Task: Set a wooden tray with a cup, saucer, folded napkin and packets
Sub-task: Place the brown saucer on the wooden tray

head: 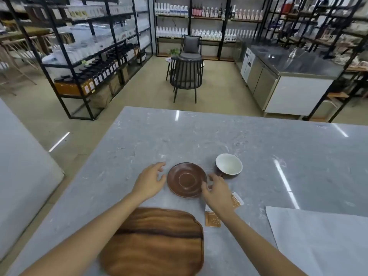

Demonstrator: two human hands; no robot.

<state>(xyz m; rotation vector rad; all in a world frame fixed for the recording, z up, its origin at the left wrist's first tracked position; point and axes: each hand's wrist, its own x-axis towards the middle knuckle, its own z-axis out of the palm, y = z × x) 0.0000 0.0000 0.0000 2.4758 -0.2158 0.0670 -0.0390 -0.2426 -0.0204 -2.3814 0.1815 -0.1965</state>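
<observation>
A brown saucer (186, 179) lies on the grey marble table between my two hands. My left hand (151, 180) hovers just left of its rim with fingers spread and holds nothing. My right hand (216, 191) reaches the saucer's right rim, fingertips touching or nearly touching the edge. A cup (229, 163), white inside and brown outside, stands to the right of the saucer. The wooden tray (155, 242) lies bare near the front edge. Two orange packets (212, 219) (237, 200) lie by my right wrist. A white napkin sheet (322, 240) lies flat at front right.
The marble table (199, 136) stretches far back and to the right. Beyond it stand a dark chair (186, 76), black shelving racks with bottles (95, 56) and a steel counter (288, 76).
</observation>
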